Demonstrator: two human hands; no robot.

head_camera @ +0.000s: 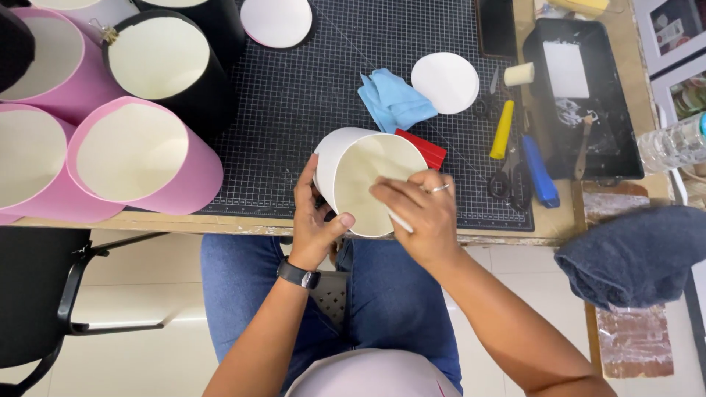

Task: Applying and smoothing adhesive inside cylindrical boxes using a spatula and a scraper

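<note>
Left hand (315,218) grips white cylinder (351,163); right hand (419,213) presses inside.

A wooden table (559,228) with a worn front edge fills the upper part of the view, mostly covered by a black gridded cutting mat (309,95). Below it lies a pale, glossy tiled floor (147,309). A black chair (37,294) with a metal frame stands at the lower left. The light is bright and even.

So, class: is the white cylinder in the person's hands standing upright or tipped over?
Tipped: the white cylinder lies sideways, its open mouth facing the camera, left hand gripping its rim, right hand reaching inside.
</note>
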